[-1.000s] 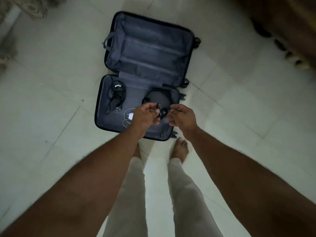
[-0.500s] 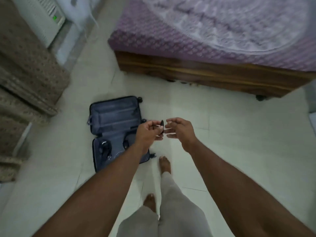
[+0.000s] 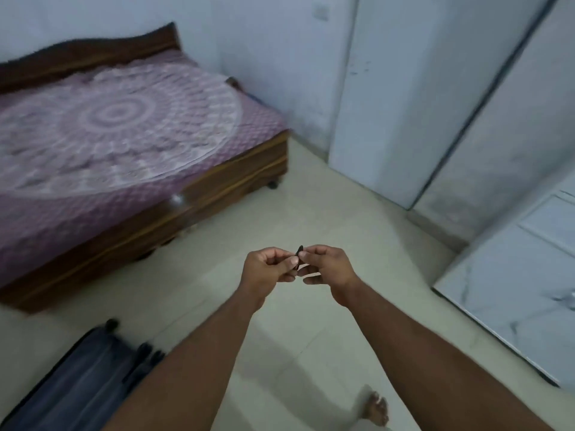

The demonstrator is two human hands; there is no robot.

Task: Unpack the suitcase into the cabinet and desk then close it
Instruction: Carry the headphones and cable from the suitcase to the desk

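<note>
So up close, both bare forearms reach out in front, and a bare foot [image 3: 375, 407] shows on the pale tiled floor [image 3: 311, 219] at the bottom right. The left hand [image 3: 267, 269] and right hand [image 3: 329, 265] meet in mid-air over the floor, and both are pinching the same small flat black object [image 3: 298, 255] between fingertips and thumb. It's seen edge-on and blurry, so honestly can't say what it is.

Half a second ago only the left hand held it and the right hand was spread open just beside it; now the right has closed onto it too. The view has also swung up and round. The open dark grey hard-shell suitcase [image 3: 81, 381] used to sit near the middle-left, now it's shoved into the bottom-left corner, cut off by the frame edge and partly behind the left forearm, so whatever's inside can't be seen.

Further off, the dark wooden bed with the purple mandala-print cover [image 3: 118, 126] fills the left, showing its headboard. On the right stand tall whitish cabinet doors [image 3: 404, 104], and a white marble-look panel [image 3: 513, 293] is cropped at the right edge; can't tell if that's a worktop or a door.
</note>
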